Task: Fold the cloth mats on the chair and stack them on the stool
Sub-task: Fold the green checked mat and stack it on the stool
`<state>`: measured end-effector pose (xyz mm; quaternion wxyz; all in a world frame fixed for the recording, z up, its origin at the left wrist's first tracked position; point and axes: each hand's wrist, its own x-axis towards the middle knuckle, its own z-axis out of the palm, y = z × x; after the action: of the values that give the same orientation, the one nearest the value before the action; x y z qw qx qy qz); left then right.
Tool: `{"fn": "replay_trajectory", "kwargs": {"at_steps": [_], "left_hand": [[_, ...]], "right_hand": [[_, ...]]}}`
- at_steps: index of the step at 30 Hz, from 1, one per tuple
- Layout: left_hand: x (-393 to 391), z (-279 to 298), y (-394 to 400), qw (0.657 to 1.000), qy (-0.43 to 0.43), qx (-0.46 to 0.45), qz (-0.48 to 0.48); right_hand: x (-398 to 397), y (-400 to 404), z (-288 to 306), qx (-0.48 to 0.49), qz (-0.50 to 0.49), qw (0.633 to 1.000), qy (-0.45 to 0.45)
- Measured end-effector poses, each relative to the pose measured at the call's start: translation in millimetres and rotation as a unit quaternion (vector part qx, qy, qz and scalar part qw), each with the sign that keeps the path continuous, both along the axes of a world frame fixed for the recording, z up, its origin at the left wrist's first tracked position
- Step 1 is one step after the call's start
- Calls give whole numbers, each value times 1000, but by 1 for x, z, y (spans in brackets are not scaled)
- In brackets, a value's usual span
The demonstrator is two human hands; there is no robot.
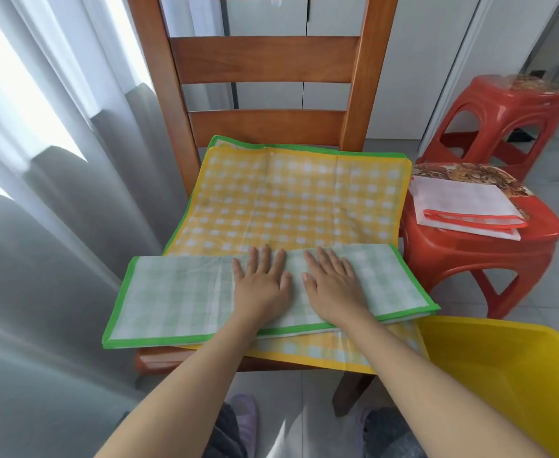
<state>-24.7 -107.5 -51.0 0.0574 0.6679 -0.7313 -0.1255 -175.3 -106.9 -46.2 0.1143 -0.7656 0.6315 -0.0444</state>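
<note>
Green-bordered checked cloth mat [179, 292], folded into a long strip, lies under both flat palms. Left hand [261, 285] and right hand [332, 285] press it, fingers straight, gripping nothing. Yellow checked mat [288, 200] lies beneath.

folded mat [179, 292] on spread mat [291, 200] on chair [265, 59]; stool [483, 246] right, bearing another mat [466, 206].

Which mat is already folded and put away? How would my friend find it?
Look right of the wooden chair to the nearer red plastic stool. The folded mat lies on its seat. It is white with an orange-red border, unlike the green-edged and yellow checked mats on the chair.
</note>
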Motion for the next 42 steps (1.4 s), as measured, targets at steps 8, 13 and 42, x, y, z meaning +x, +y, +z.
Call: {"fn": "replay_trajectory", "kwargs": {"at_steps": [8,13,42], "left_hand": [[100,2,17,994,-54,16,96],[105,5,24,994,-49,10,92],[203,49,37,840,391,-117,358]], "right_hand": [[4,0,1,33,-27,998,43],[44,1,15,24,22,996,-77],[100,13,20,109,126,986,-24]]}}
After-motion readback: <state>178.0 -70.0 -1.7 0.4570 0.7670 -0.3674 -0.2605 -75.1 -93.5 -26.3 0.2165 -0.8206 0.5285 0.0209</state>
